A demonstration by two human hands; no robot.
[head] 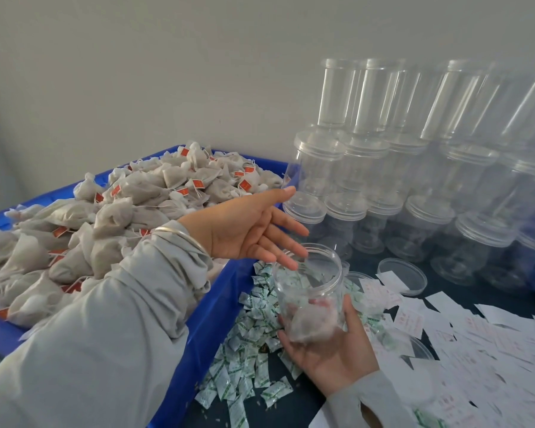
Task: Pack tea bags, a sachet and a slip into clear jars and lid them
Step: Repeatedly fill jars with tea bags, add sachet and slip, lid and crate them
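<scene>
Right hand: the right hand point(331, 344) cups the lower body of an open clear plastic jar point(309, 291), fingers curled round it, nearest the camera.
Jar: lidless, tilted with its mouth up and towards the left hand; at least one grey-white tea bag point(305, 322) lies in its bottom.
Left hand: the left hand point(247, 230) hovers just above and left of the jar mouth, palm up, fingers straight and spread, holding nothing.
Key relation: the heaped tea bags in the blue plastic crate point(198, 341) lie left of and behind the left hand, so that hand looks the nearer one for the next bag.
Sachets: small green-and-white sachets point(247, 359) litter the dark worktop point(291, 403) beneath the jar.
Slips: white paper slips point(464, 344) spread to the right.
Loose lid: a clear round lid point(402, 274) lies beyond the slips.
Far: stacked lidded clear jars point(414, 168) against the wall.
</scene>
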